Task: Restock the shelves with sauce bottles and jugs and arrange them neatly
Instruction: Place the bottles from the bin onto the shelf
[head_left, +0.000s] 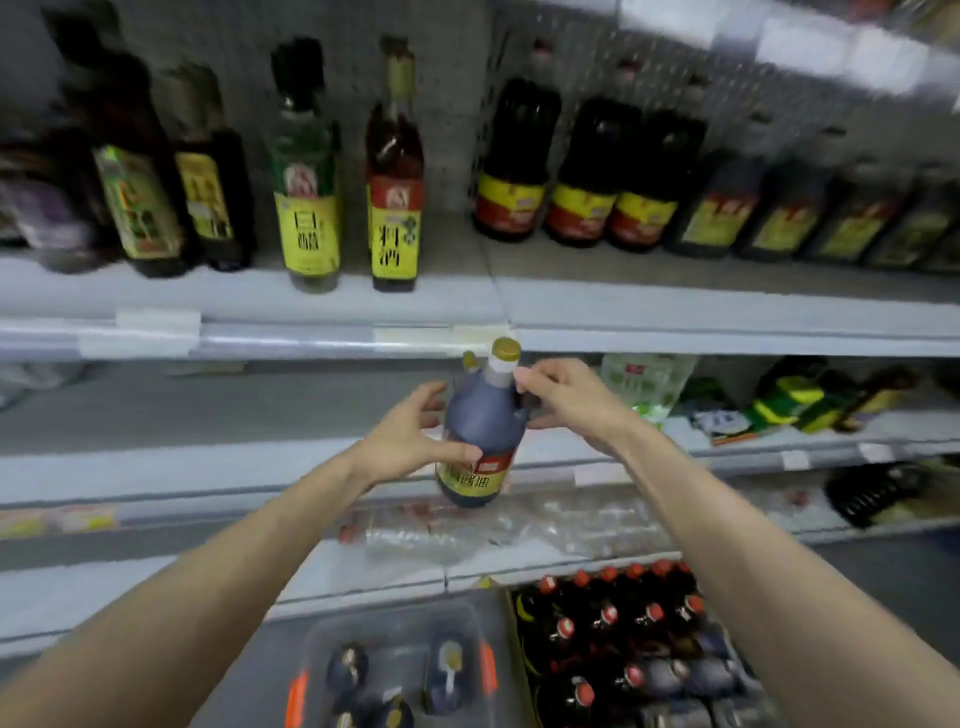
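A dark soy sauce jug (480, 426) with a gold cap and a red and yellow label hangs in the air in front of the shelves, tilted slightly. My left hand (410, 441) holds its lower body, thumb across the label. My right hand (566, 400) grips the jug's upper part near the handle, just below the neck. The upper shelf (675, 306) carries matching dark jugs (587, 176) at the right and tall bottles (309, 171) at the left, with a gap between them.
A clear plastic crate (395, 660) with several dark bottles stands low in the middle. A carton of red-capped bottles (618, 639) sits to its right. Green and yellow packets (795, 400) lie on the middle shelf at the right. Clear plastic wrap (493, 525) lies on a lower shelf.
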